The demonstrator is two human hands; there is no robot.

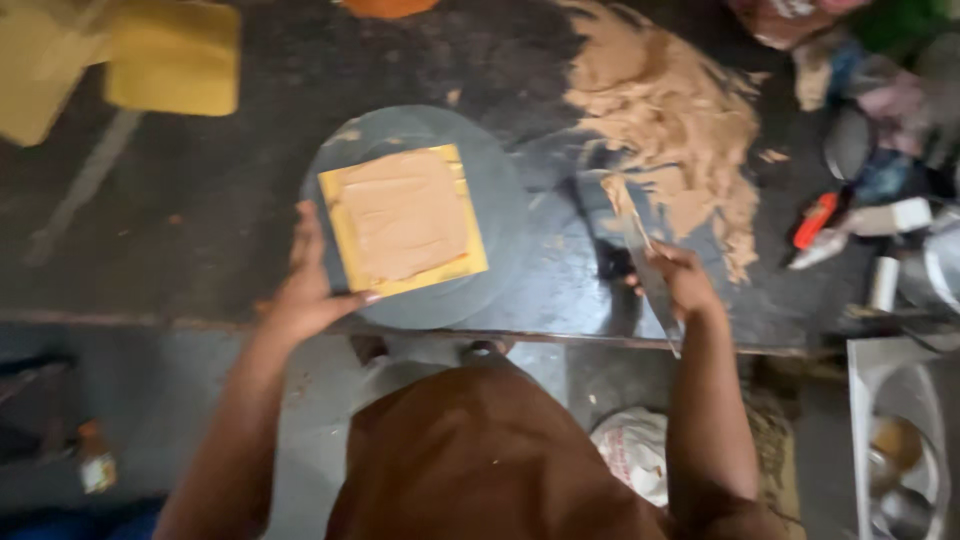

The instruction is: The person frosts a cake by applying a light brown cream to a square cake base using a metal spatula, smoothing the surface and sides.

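A yellow square board [405,222] coated with tan paste lies on a round grey turntable [500,200] at the front of a dark worktop. My left hand [312,285] rests with spread fingers on the turntable's left rim, touching the board's near left corner. My right hand [685,283] grips a long flat metal blade [640,250] smeared with the same paste; the blade points away from me toward a big heap of tan paste [665,120] spread on the worktop.
Yellow boards [170,55] lie at the back left. Tools, an orange-handled item [815,220] and clutter crowd the right side. A metal bowl [900,470] sits low at the right. A white bag [635,450] lies on the floor below the worktop's edge [560,338].
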